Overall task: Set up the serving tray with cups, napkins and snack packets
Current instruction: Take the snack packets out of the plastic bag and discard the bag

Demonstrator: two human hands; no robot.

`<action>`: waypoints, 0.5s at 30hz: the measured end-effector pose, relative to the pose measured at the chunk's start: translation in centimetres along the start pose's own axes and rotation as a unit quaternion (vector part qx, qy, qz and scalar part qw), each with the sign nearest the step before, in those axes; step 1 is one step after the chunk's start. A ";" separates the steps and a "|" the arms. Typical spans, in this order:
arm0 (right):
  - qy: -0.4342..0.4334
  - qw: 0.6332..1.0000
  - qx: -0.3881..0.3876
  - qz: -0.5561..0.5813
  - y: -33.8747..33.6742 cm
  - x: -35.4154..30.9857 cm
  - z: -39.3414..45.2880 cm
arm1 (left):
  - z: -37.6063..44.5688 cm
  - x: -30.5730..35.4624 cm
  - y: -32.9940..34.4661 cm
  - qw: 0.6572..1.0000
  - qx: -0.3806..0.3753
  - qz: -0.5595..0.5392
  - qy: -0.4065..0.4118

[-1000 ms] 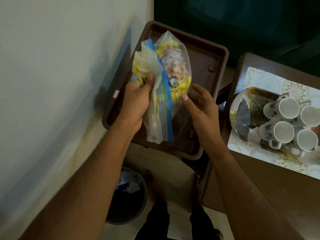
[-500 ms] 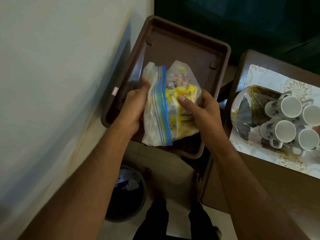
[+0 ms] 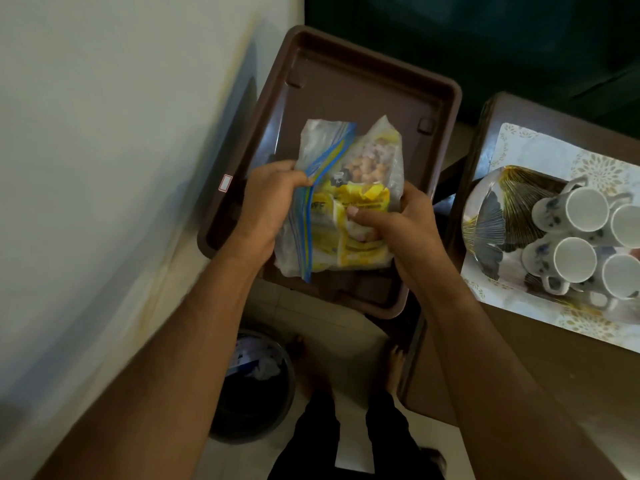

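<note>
Lowered since before, the snack bag (image 3: 346,206) sits over the brown tray (image 3: 363,84), both hands gripping it: left hand (image 3: 266,206) at nine o'clock, right hand (image 3: 401,226) at three

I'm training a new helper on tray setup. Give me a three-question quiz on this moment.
1. True or false: both hands hold the zip bag of snack packets.
2. How many white cups show on the patterned plate?
3. The zip bag is over: A) the brown tray B) the bin C) the placemat.

Key: 1 true, left hand and right hand both have a grip on it; 2 four; 3 A.
</note>
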State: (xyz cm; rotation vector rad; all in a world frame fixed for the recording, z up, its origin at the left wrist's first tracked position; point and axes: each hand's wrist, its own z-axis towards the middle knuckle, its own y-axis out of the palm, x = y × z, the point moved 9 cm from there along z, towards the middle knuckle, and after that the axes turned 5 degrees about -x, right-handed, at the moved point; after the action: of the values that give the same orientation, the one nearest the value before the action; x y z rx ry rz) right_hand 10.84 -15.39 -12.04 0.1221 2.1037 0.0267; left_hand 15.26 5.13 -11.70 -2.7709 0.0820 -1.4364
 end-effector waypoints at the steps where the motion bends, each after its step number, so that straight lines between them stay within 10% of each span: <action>1: 0.006 1.000 -0.003 0.003 0.1 0.0 0.0 | 0.0 0.3 -0.2 1.000 0.006 -0.001 0.010; 6: 0.014 1.000 -0.002 0.008 -0.3 -0.2 0.3 | 0.0 1.1 0.5 0.989 -0.015 0.134 0.058; 15: 0.005 0.997 0.024 0.068 -2.6 -0.5 0.2 | 0.0 3.3 -2.4 0.919 0.179 0.321 0.145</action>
State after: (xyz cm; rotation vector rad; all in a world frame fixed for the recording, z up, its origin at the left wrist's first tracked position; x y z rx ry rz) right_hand 11.10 -17.99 -11.93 0.2950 2.1028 0.0597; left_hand 17.28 7.30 -8.96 -1.9486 0.6024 -1.4591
